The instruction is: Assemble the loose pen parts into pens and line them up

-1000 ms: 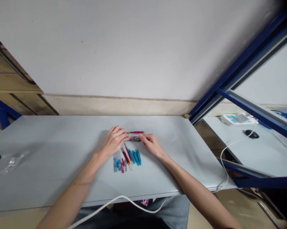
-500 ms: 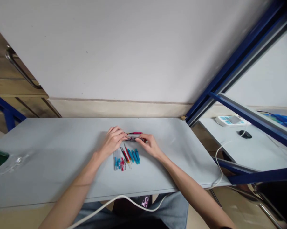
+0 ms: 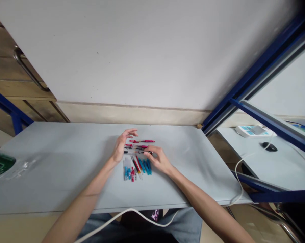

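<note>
My left hand is raised at the left ends of a row of pens, fingers apart and holding nothing. At the row's right end, the thumb and fingers of my right hand are closed on the tip end of a clear-and-black pen lying on the desk. Beyond it lie pink pens, the farthest one a pink pen with a clear section. On the near side are blue pen barrels, red and black ink refills, and clear tubes with small blue and pink pieces.
The grey desk meets a white wall. A clear bottle with a green label lies at the left. White cable crosses the front edge. Behind the blue frame at the right are a black mouse and a power strip.
My left hand has let go of the pens, lifted and opened. My right hand stays at their right end. The row of pens shows more fully now. The view has shifted slightly.
</note>
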Demonstrator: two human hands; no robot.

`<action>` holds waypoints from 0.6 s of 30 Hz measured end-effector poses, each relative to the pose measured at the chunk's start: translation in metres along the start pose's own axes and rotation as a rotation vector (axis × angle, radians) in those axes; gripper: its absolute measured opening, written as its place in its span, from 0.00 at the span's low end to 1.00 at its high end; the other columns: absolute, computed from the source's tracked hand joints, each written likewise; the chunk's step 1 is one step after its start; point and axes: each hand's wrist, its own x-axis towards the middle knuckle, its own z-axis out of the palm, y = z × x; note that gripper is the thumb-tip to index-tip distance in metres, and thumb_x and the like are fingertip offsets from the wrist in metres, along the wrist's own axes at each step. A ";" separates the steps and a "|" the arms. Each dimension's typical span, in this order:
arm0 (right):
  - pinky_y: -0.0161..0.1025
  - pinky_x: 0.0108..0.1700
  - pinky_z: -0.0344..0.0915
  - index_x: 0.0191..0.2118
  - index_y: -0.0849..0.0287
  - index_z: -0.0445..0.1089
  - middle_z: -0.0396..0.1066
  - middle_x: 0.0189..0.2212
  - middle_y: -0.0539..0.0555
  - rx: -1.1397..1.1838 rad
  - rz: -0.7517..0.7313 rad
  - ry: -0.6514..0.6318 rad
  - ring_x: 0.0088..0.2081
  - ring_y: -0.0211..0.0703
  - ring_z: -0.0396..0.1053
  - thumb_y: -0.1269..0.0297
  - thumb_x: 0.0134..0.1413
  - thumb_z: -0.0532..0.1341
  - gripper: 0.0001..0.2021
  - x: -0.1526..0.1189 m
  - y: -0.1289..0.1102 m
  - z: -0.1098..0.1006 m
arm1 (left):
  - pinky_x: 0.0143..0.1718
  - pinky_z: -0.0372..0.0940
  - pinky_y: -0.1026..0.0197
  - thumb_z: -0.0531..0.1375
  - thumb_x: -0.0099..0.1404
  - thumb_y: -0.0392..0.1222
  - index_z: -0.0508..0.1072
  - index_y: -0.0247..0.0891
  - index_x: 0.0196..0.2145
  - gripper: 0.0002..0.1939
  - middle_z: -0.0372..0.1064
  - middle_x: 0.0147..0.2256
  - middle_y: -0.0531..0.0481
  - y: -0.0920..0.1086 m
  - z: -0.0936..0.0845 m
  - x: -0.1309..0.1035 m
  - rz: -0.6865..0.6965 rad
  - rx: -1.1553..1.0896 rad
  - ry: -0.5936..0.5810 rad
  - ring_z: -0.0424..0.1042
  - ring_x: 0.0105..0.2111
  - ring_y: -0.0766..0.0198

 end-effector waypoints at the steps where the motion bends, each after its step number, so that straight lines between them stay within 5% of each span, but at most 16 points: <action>1: 0.39 0.37 0.61 0.34 0.57 0.74 0.70 0.28 0.52 -0.008 0.006 -0.014 0.30 0.44 0.65 0.51 0.69 0.54 0.19 -0.001 0.000 0.001 | 0.54 0.63 0.49 0.35 0.73 0.63 0.70 0.38 0.55 0.36 0.73 0.48 0.40 0.000 0.001 0.000 -0.019 -0.001 -0.037 0.70 0.51 0.53; 7: 0.44 0.45 0.64 0.38 0.56 0.76 0.72 0.34 0.56 -0.122 -0.003 0.054 0.39 0.49 0.67 0.53 0.69 0.55 0.16 0.003 0.002 -0.008 | 0.47 0.64 0.54 0.44 0.74 0.61 0.76 0.36 0.45 0.29 0.76 0.43 0.42 0.002 -0.015 0.007 -0.040 0.093 -0.005 0.72 0.46 0.55; 11: 0.46 0.47 0.63 0.40 0.55 0.76 0.73 0.36 0.57 -0.215 -0.011 0.026 0.40 0.49 0.68 0.57 0.70 0.54 0.15 0.004 0.011 -0.009 | 0.39 0.65 0.59 0.57 0.69 0.58 0.77 0.37 0.43 0.21 0.76 0.37 0.47 -0.003 -0.032 0.010 -0.157 0.271 -0.232 0.72 0.36 0.59; 18: 0.46 0.47 0.63 0.38 0.55 0.76 0.74 0.35 0.56 -0.319 -0.036 -0.032 0.42 0.50 0.68 0.61 0.69 0.56 0.11 0.002 0.018 0.001 | 0.52 0.62 0.53 0.65 0.64 0.54 0.78 0.42 0.40 0.14 0.71 0.42 0.47 -0.018 -0.035 0.004 0.013 0.510 -0.396 0.67 0.46 0.56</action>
